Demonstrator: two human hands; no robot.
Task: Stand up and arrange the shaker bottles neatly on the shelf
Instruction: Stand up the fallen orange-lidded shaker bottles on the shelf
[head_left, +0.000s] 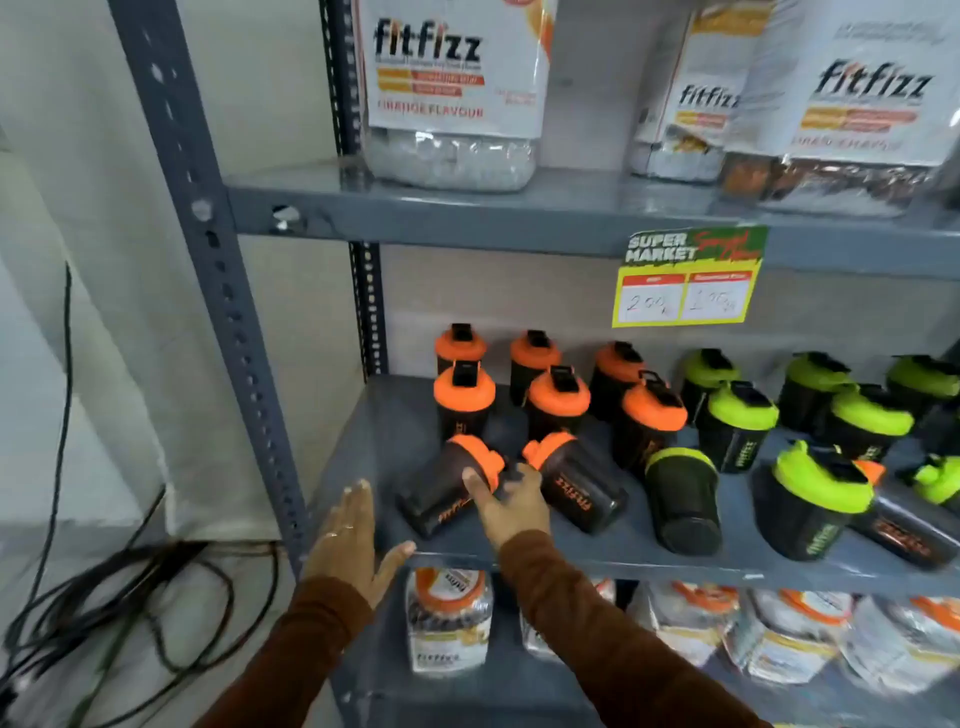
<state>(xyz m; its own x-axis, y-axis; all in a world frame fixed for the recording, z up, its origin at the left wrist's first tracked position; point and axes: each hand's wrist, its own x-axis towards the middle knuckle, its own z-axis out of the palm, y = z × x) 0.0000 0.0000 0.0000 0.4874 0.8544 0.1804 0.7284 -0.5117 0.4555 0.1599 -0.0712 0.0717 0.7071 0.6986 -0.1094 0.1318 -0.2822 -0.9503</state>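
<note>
From the head camera, a grey metal shelf (363, 447) holds a crowd of dark shaker bottles with orange or green lids. Toward its left end, six orange-lidded bottles stand upright in two rows near the back, among them one at the front left of the group (464, 397). In front of them, near the shelf's front edge, two orange-lidded bottles lie on their sides: the left fallen bottle (447, 486) with its lid pointing up and right, and the right fallen bottle (576, 480) with its lid pointing up and left, so the two lids nearly meet.

The right hand (511, 501) reaches between those two lids, the thumb resting on the left fallen bottle just below its lid and the fingers curled toward the gap; whether they actually clamp the bottle cannot be told. The left hand (348, 540) is flat and spread, fingers apart, holding nothing, hovering over the front left corner of the shelf with its thumb at the front edge.

Further right, a green-lidded bottle (680, 496) lies on its side, and other green-lidded bottles stand or lean toward the right end. A yellow price tag (688, 280) hangs from the shelf board above. Black cables (130, 577) lie on the floor to the left.
</note>
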